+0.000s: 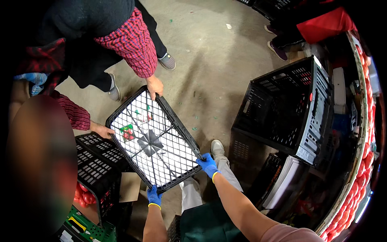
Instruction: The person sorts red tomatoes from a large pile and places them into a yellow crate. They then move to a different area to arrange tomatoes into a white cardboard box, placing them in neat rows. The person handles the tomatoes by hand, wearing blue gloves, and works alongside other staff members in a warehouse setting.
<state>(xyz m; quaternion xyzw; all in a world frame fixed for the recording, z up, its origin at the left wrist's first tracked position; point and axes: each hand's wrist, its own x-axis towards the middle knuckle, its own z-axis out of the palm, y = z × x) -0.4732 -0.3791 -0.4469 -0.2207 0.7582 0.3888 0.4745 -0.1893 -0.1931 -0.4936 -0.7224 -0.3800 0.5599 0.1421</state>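
A black plastic crate, its lattice face turned up and something white behind the lattice, hangs tilted over the floor between me and another person. My right hand, in a blue glove with a yellow cuff, grips its near right corner. At the near left corner my left hand, gloved the same way, holds the rim; its fingertips are partly hidden. The other person, in red checked sleeves, has both bare hands on the far side of the crate. A green label with red produce shows through the lattice.
Black crates stand at the left, with red tomatoes beneath, beside a green crate. To the right, a large black crate rests near a long row of tomatoes. Another person's shoes show at the upper right.
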